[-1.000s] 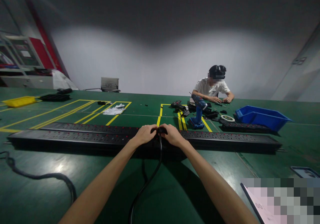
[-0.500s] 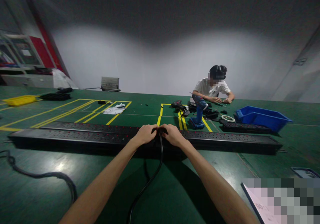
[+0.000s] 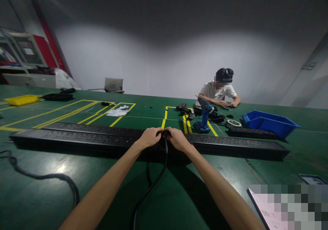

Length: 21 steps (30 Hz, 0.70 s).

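Note:
Two long black power strips (image 3: pixel 84 141), dotted with red marks, lie side by side across the green table. Over their middle, my left hand (image 3: pixel 150 136) and my right hand (image 3: pixel 176 138) meet almost fingertip to fingertip, both closed. Between them they pinch the dark upper end of a black power cable (image 3: pixel 166 158). That end is mostly hidden by my fingers, so its shape is unclear. From there the cable hangs over the near strip's side and curves down toward me, between my forearms.
A blue cordless drill (image 3: pixel 203 115) stands beyond the strips, near dark tools and parts (image 3: pixel 188 111). Further right are a tape roll (image 3: pixel 233 123) and a blue bin (image 3: pixel 271 122). A co-worker (image 3: pixel 217 91) sits opposite. Another cable (image 3: pixel 41 177) lies left; a yellow tray (image 3: pixel 22 100) sits far left.
The view has tilted very slightly. Both hands keep the same closed hold on the cable's upper end, with no clear movement.

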### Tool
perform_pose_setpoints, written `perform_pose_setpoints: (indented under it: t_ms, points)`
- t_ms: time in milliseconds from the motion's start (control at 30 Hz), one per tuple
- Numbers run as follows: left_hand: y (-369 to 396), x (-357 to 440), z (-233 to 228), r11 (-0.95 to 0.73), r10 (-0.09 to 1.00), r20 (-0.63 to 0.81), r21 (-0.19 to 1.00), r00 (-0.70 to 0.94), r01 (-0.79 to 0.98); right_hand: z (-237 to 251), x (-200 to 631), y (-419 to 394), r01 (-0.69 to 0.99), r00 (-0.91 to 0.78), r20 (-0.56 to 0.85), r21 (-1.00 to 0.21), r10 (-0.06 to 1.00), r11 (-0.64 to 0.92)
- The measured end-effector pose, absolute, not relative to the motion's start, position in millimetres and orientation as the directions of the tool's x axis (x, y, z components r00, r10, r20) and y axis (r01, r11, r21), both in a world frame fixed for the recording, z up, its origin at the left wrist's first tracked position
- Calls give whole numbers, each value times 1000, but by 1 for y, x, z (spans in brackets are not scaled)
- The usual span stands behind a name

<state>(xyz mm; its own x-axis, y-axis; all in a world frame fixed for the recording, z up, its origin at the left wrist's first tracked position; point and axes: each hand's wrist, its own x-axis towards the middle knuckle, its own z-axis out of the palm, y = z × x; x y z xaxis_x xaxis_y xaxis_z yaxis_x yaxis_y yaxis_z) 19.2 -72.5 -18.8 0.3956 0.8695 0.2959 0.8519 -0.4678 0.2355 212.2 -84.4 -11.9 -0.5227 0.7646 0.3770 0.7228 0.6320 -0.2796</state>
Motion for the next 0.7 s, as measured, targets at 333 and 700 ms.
perform_pose_setpoints:
  t_ms: [333,700]
  points:
    - [-73,19,-17,-470,871,283,243,401,849,-10,214,-85,699,-568,393,-233,723,676]
    - [-75,20,-15,-471,872,277,253,403,845,-13,213,-84,695,-570,404,-227,715,682]
